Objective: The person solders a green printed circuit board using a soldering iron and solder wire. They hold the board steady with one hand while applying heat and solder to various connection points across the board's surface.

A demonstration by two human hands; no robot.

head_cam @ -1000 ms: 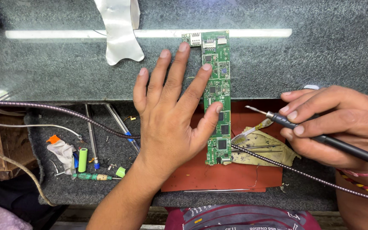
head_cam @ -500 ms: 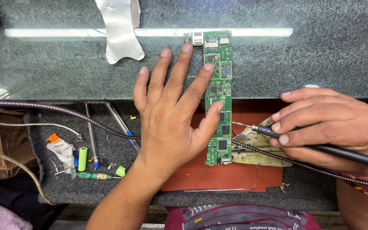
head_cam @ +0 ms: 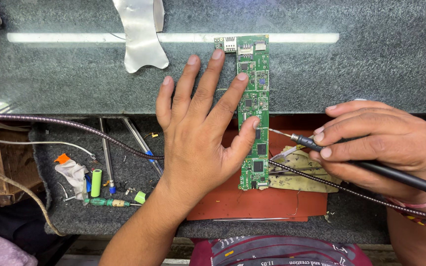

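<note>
A long green circuit board [head_cam: 254,106] lies upright across the glass shelf edge and the red mat [head_cam: 267,202]. My left hand [head_cam: 198,128] lies flat with fingers spread, its index finger and thumb pressing the board's left edge. My right hand [head_cam: 375,143] grips a black soldering iron [head_cam: 371,167] like a pen. Its thin tip [head_cam: 274,131] touches or nearly touches the board's right edge at mid-length. A braided cable [head_cam: 75,125] crosses under my left hand and runs off to the right.
A bent piece of shiny metal sheet [head_cam: 141,32] lies on the glass shelf [head_cam: 75,74]. A green cylindrical cell [head_cam: 95,182], a small screwdriver [head_cam: 104,202], metal rods [head_cam: 105,155] and a stained cloth [head_cam: 301,172] lie on the grey felt. A wooden box [head_cam: 1,162] stands at left.
My right hand has moved left with the soldering iron, bringing its tip from well right of the board up to the board's right edge. My left hand stays put.
</note>
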